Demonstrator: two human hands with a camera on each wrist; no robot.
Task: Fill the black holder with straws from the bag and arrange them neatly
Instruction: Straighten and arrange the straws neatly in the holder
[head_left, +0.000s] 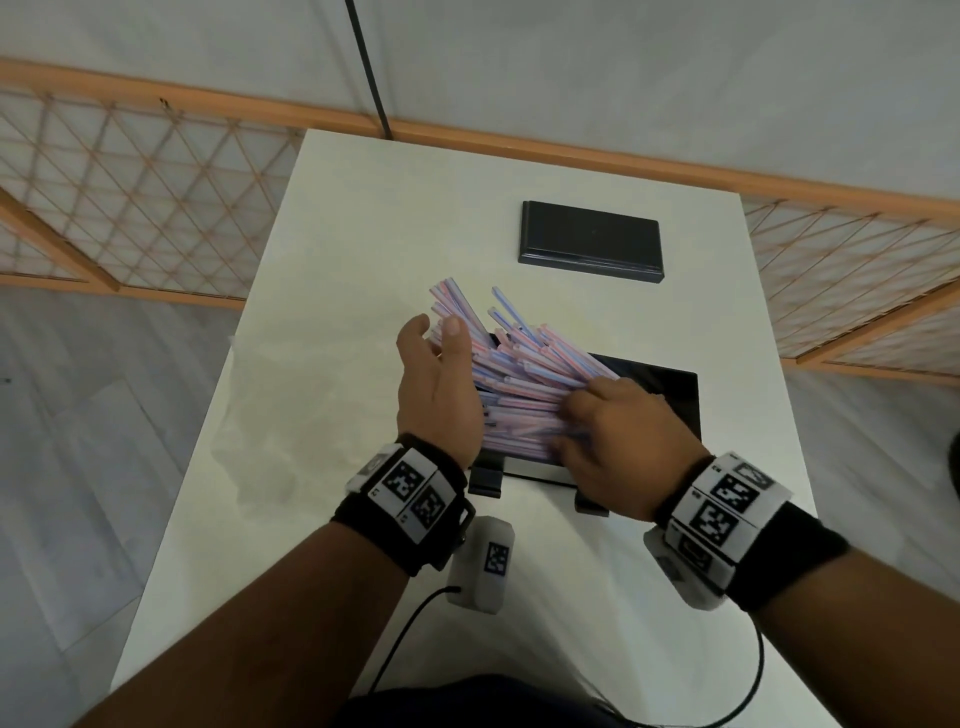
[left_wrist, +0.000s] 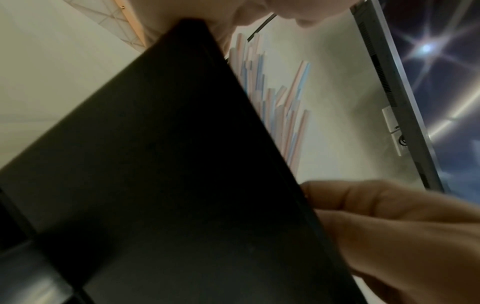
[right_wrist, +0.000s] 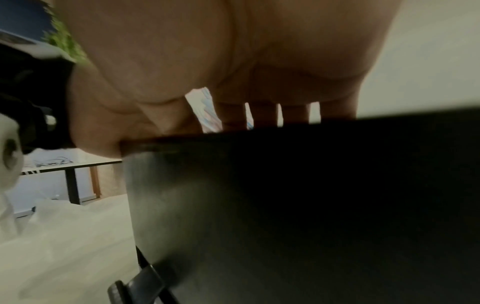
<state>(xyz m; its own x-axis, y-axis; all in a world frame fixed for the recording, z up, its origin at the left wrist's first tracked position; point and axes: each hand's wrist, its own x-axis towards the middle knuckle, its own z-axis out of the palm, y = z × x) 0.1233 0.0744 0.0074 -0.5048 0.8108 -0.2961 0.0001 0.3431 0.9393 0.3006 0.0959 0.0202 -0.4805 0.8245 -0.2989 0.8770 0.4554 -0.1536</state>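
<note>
Head view: straws (head_left: 519, 384) in holder (head_left: 670, 395) btwn hands; L (head_left: 436, 389) flat, R (head_left: 613, 447) curled on them.

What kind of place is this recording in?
Probably an indoor data-collection setup, not a café or kitchen. A plain white table stands alone, fenced by a wooden lattice partition. Both wrists carry marker-tagged camera bands with cables. Only the straws and the black holder look task-related.
</note>
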